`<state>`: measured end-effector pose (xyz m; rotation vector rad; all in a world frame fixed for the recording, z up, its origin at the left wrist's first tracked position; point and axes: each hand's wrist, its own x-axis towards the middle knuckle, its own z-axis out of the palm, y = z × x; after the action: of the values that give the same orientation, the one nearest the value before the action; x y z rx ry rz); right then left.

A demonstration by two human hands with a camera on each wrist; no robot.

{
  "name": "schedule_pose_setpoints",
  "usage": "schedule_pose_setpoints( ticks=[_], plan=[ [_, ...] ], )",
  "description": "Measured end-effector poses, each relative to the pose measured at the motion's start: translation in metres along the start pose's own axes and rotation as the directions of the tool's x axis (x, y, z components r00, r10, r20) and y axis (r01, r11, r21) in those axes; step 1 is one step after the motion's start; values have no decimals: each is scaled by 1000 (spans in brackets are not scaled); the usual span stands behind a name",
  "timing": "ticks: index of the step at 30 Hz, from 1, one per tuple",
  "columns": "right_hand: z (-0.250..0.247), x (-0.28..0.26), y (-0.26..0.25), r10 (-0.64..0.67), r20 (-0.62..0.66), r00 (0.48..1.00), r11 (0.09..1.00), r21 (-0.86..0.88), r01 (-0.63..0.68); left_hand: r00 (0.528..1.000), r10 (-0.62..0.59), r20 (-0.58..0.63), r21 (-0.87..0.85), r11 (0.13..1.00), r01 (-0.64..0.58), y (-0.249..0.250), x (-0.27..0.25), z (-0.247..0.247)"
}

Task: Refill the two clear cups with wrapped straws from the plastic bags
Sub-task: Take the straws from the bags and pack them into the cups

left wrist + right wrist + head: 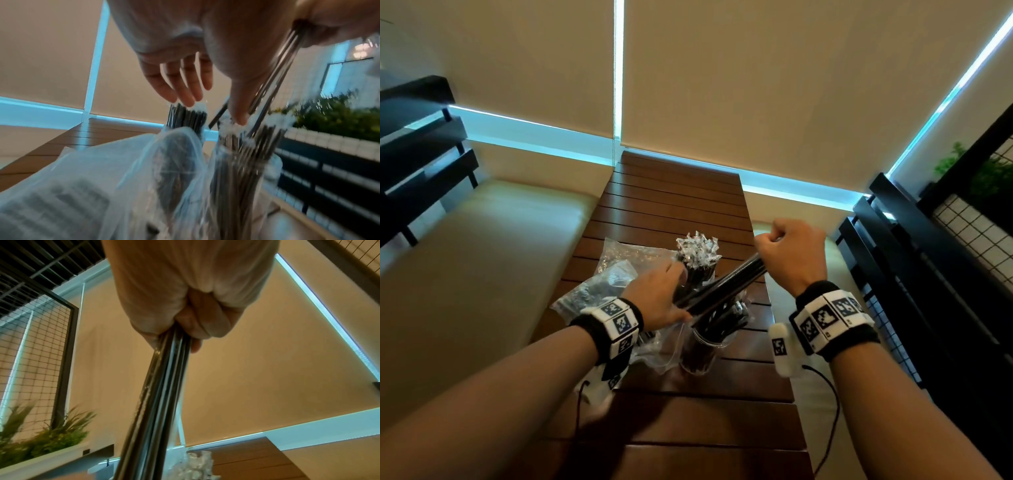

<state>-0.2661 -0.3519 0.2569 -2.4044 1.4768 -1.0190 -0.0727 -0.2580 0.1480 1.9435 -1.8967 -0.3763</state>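
Two clear cups stand on the wooden table point(674, 192). The far cup point(697, 270) is packed with black wrapped straws with crinkly tops. The near cup point(703, 346) also holds several. My right hand point(780, 250) is raised above the table and grips a bundle of wrapped straws point(726, 287) in its fist point(185, 331). The bundle point(160, 386) slants down to the left over the near cup. My left hand point(667, 294) lies over a plastic bag point(616, 274). Its fingers point(185, 91) are straight and touch the tops of the far cup's straws point(185, 116).
Crumpled plastic bags point(131, 178) lie left of the cups. Beige bench cushions point(482, 267) flank the narrow table. A black rail and wire grid with plants point(969, 171) stand at the right, black shelving point(421, 144) at the left, and roller blinds behind.
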Motion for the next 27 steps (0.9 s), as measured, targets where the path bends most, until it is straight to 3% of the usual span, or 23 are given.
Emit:
schedule_pose_setpoints(
  ticks=[3,7,12,16,19,22,25,27],
  plan=[
    [2,2,14,19,5,1000,998,-52,-19,988,81,133,125,987,-98,-3,-10,21],
    [13,2,19,1,33,999,992,-128,4,939,180,293,158,959,-234,-3,-10,39],
    [25,-4,12,-47,100,994,978,-200,66,926,187,329,215,940,-266,-3,-3,51],
    [55,-25,4,-160,338,927,950,-204,238,921,214,326,259,916,-305,2,3,55],
    [67,-34,10,-148,343,928,967,-148,209,933,230,278,299,902,-311,-1,0,56],
    [46,-24,21,-111,145,983,987,-96,126,956,230,184,267,924,-274,-2,-6,58],
    [8,-9,27,-155,9,988,986,-62,155,974,201,-102,146,972,-186,5,-9,53],
    [-10,-2,21,-230,-7,973,973,-25,230,951,162,-264,-46,983,-180,15,-2,43]
  ],
)
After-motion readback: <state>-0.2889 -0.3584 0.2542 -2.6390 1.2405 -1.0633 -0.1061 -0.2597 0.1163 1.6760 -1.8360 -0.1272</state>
